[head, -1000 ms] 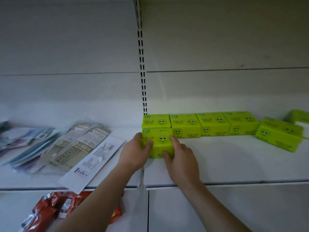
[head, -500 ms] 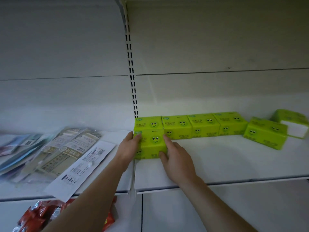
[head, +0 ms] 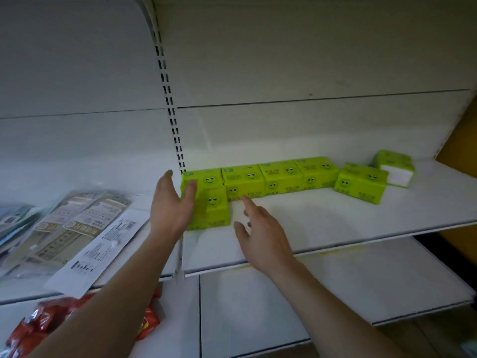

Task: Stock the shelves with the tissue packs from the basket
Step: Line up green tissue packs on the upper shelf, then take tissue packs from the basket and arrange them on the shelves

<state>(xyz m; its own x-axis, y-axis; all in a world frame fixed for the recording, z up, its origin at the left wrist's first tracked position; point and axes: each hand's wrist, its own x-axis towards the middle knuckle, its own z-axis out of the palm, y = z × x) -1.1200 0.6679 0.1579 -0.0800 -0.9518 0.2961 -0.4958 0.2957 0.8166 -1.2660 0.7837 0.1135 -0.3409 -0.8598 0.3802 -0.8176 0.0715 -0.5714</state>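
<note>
We see white shelf [head: 335,223] holding green tissue packs: row of four [head: 260,178] along back wall, front pack [head: 215,210] before leftmost, two more [head: 361,183] at right. Left hand [head: 171,205], fingers straight, beside front pack. Right hand [head: 260,233], fingers relaxed, apart from it. Half second ago both hands gripped front pack; now released.

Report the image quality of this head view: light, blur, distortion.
Head view: dim, flat light; wide-angle bend curves the slotted upright; the flat packets at left are smeared; both hands are slightly soft; the green tissue packs read clearly.
</note>
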